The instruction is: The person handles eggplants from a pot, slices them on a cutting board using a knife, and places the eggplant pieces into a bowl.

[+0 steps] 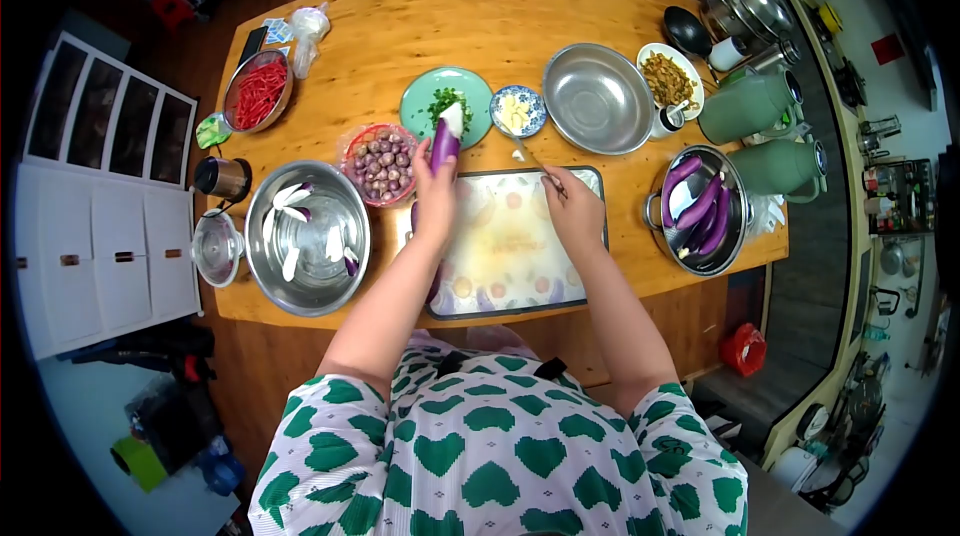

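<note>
My left hand (434, 198) holds a purple eggplant (446, 139) upright, its cut white end pointing up, above the far left corner of the cutting board (510, 266). My right hand (572, 204) grips a knife (530, 156) whose blade points away toward the small blue-patterned dish (518, 111). Both hands are over the board's far edge.
A steel bowl of water with eggplant slices (308, 236) sits left of the board. A pot of whole eggplants (700, 208) stands right. Shallots in a red bowl (380, 164), a green plate of herbs (446, 101), an empty steel bowl (598, 98), and red chillies (258, 88) lie behind.
</note>
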The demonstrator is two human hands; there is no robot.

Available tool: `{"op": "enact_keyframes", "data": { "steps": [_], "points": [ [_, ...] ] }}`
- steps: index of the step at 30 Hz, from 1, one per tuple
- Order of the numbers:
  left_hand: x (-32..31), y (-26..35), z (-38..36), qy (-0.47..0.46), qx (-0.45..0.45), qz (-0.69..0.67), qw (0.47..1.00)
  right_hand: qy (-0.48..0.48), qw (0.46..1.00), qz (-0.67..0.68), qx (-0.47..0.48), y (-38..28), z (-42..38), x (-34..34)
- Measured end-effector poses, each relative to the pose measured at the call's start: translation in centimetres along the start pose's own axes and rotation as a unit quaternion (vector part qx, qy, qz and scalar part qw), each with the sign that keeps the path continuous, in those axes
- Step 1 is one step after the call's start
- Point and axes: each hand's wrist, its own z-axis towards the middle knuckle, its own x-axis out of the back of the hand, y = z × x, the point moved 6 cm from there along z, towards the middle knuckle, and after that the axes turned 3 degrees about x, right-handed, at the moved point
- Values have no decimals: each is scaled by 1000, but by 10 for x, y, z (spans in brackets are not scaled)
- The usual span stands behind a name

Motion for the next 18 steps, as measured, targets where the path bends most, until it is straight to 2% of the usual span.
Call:
{"op": "enact_keyframes", "data": {
  "steps": [3, 6, 8, 13, 18],
  "points": [
    [34, -15, 4, -81, 54, -250, 963, 8, 972, -154, 178, -31, -15, 22],
    [64, -3, -13, -68, 125, -291, 946, 24, 930, -209, 300, -46, -26, 27],
    [80, 9, -23, -77, 114, -270, 953, 36, 906, -220, 359, -55, -31, 27],
    [123, 24, -41, -64, 100, -234, 965, 25, 882, -197, 427, -92, -43, 30],
    [130, 61, -46, -73, 27, -44, 996, 7, 854, -194, 483, -130, -48, 33]
  ]
}}
